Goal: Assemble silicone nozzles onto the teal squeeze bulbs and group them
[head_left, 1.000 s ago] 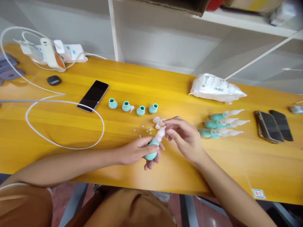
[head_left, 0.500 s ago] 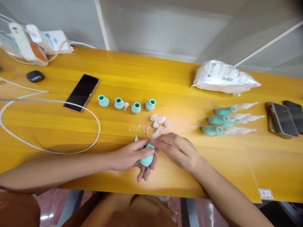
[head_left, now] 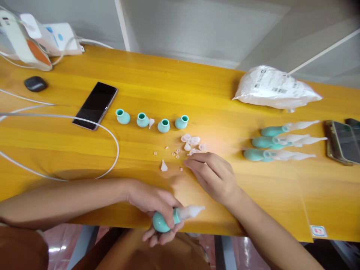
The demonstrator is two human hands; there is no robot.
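Observation:
My left hand (head_left: 160, 210) is wrapped round a teal nasal aspirator bulb (head_left: 161, 222) near the table's front edge. A translucent white nozzle (head_left: 192, 212) sits in the bulb's neck and points right. My right hand (head_left: 212, 174) is apart from it, over the table, fingertips pressed together. Whatever those fingertips hold, if anything, is hidden. Just left of them lies a tiny pink-white piece (head_left: 181, 169). Past the fingers is a pile of translucent nozzle parts (head_left: 194, 141), with several small rings (head_left: 177, 151) beside it. A single cone-shaped tip (head_left: 164, 165) lies further left.
Several open teal bulbs (head_left: 163, 126) stand in a row behind the parts. Bulbs with nozzles fitted (head_left: 272, 141) lie at the right, before a white plastic bag (head_left: 277, 88). A phone (head_left: 95, 106) and a looped white cable (head_left: 116, 150) are at the left.
My left hand has drawn the bulb down toward the table's edge, the nozzle now showing in its neck. My right hand has come away from the bulb and stays near the small parts.

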